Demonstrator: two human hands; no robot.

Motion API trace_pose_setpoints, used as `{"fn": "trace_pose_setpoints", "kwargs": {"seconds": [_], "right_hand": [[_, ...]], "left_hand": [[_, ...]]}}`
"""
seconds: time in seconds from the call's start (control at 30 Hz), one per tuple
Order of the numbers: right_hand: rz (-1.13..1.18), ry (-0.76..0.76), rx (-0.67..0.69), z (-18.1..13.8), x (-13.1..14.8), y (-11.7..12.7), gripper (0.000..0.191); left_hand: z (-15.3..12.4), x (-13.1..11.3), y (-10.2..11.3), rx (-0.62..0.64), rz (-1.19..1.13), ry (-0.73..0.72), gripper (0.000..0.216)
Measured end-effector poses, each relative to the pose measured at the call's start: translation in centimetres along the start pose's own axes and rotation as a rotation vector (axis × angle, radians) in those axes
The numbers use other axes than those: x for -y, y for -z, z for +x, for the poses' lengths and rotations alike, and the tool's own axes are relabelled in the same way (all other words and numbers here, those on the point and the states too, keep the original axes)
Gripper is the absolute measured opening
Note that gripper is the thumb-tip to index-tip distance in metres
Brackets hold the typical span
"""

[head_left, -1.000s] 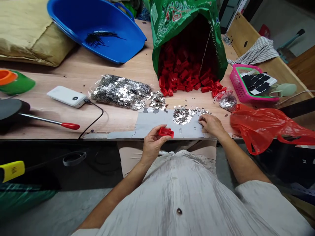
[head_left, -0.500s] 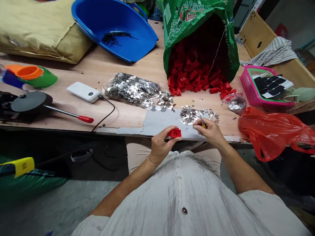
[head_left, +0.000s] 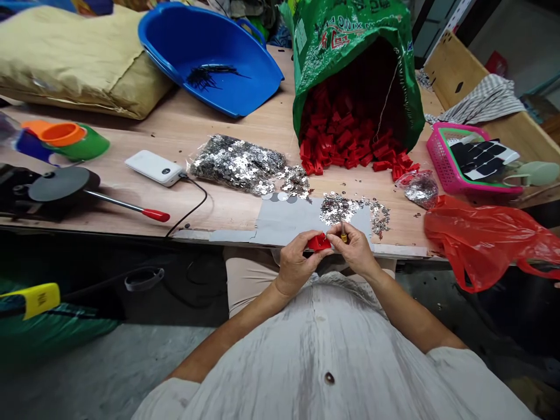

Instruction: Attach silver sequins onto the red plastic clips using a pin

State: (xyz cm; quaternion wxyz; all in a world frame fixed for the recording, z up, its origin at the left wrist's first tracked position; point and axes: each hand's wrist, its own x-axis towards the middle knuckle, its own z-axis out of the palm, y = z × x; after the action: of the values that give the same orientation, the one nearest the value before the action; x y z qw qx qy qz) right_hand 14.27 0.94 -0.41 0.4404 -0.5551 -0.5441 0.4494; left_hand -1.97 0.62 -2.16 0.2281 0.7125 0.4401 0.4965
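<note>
My left hand (head_left: 298,262) holds a small red plastic housing (head_left: 319,241) between thumb and fingers, just over the table's front edge. My right hand (head_left: 355,249) is closed around a small yellow-handled tool (head_left: 344,236) with a thin metal shaft. Its thumb and forefinger are pinched at the right side of the red housing; any small part between them is too small to make out. Just beyond my hands, a pile of small shiny metal pieces (head_left: 336,208) lies on a grey sheet (head_left: 280,221).
Red housings (head_left: 332,137) spill from a green sack (head_left: 306,64). A clear bag of metal pieces (head_left: 236,163), a white power bank (head_left: 153,167) with cable, and a lever tool (head_left: 61,185) stand left. A red plastic bag (head_left: 485,239) and pink basket (head_left: 441,154) lie right.
My right hand has moved left from beside the metal pile to the red housing, its fingertips now meeting it. My left hand has shifted slightly right with the housing, which is turned.
</note>
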Motion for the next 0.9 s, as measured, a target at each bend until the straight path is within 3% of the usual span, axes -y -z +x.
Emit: {"fn": "trace_pose_setpoints", "kwargs": {"seconds": [0.17, 0.37, 0.9], "right_hand": [[-0.100, 0.065, -0.032, -0.21, -0.35, 0.07, 0.016], [-0.193, 0.159, -0.072, -0.47, -0.65, -0.51, 0.016], [-0.188, 0.106, -0.024, -0.71, -0.42, 0.16, 0.021]], "left_hand": [[0.21, 0.06, -0.05, -0.017, 0.019, -0.014, 0.038], [0.49, -0.15, 0.08, -0.039, 0.054, -0.172, 0.036], [0.39, 0.00, 0.00, -0.013, 0.090, -0.240, 0.035]]}}
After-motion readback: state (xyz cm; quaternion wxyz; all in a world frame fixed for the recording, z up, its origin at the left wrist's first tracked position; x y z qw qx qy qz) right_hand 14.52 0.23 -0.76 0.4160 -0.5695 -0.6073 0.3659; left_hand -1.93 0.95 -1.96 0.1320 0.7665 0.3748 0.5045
